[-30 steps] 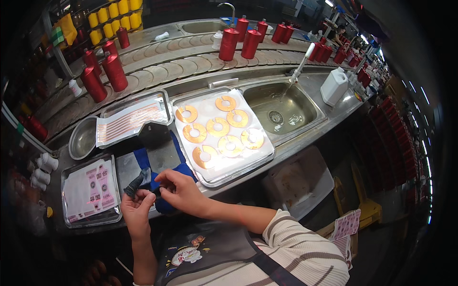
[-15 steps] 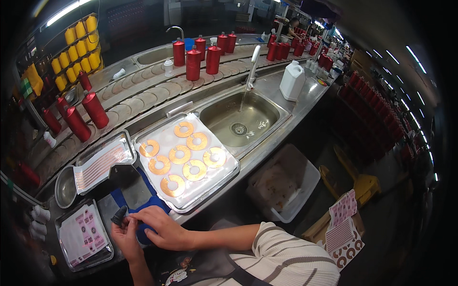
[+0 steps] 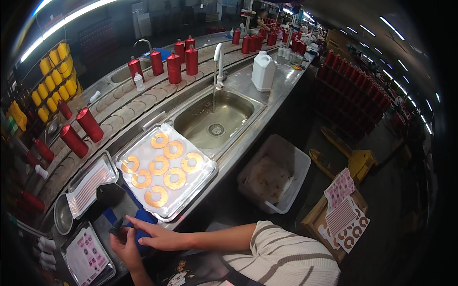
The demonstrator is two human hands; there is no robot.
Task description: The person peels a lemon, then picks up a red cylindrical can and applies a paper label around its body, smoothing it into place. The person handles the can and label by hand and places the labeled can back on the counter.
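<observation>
My left hand (image 3: 125, 247) is raised at the counter's near edge, with dark, rubbery-looking covers (image 3: 116, 228) over its fingertips. Its fingers point up and appear to hold nothing. Close beside it, my right hand (image 3: 160, 237) has bare fingers stretched toward the left fingertips. Behind the hands, a blue cloth (image 3: 145, 217) lies on the counter. A metal tray (image 3: 210, 172) beyond it carries several copper-coloured C-shaped decals on a wet whitish sheet. To the left of my left hand, another metal tray (image 3: 110, 272) holds sheets with pink and dark print (image 3: 86, 255).
Water runs from a white tap (image 3: 219, 66) into a steel sink (image 3: 241, 107). A striped decal sheet (image 3: 90, 188) lies beside a metal bowl (image 3: 62, 214). Red bottles (image 3: 173, 69) stand on the conveyor behind. A white jug (image 3: 263, 71), plastic bin (image 3: 296, 190) and yellow pallet truck (image 3: 360, 164) are rightward.
My right hand's fingers have come away from the covered left fingertips and straightened out. The view has shifted, so the counter and trays appear further left.
</observation>
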